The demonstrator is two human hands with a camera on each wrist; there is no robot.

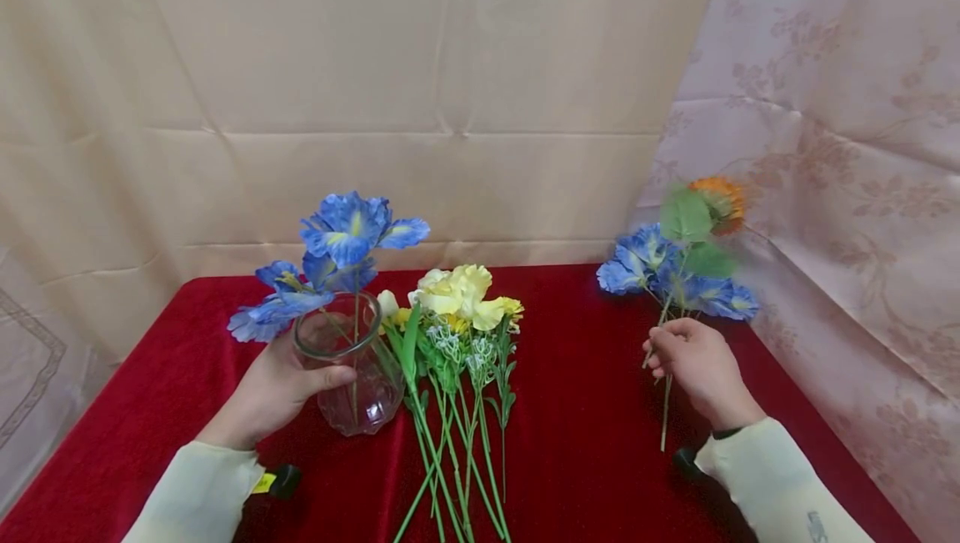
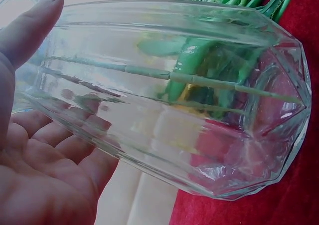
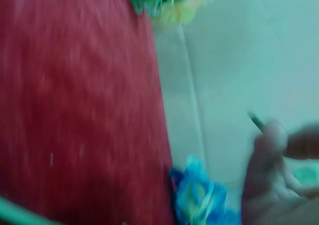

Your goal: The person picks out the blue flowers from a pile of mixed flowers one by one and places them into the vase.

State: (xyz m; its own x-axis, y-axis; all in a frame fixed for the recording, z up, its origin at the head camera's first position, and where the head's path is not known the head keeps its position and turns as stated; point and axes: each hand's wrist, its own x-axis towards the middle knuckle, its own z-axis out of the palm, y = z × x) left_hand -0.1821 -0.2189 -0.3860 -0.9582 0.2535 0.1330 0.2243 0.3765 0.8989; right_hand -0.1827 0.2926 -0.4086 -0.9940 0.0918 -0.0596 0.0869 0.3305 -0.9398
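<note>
My left hand (image 1: 281, 389) holds a clear glass vase (image 1: 363, 397) near its rim, thumb in front and fingers behind. Blue irises (image 1: 345, 230) stand in it, one leaning out over the left side. Through the glass in the left wrist view, thin green stems (image 2: 199, 80) run down to the base. Off to the right, my right hand (image 1: 701, 368) pinches the stem of an orange flower (image 1: 722, 203) with green leaves, blurred in the head view. Just behind that hand are more blue irises (image 1: 637, 259); a stem (image 1: 665, 422) shows below the fingers.
Yellow and white flowers (image 1: 461, 297) with long green stems (image 1: 461, 468) lie in a bunch between the hands, close beside the vase. Red cloth (image 1: 577, 409) covers the table. A beige curtain (image 1: 525, 184) hangs behind, and a patterned pink one (image 1: 862, 151) at the right.
</note>
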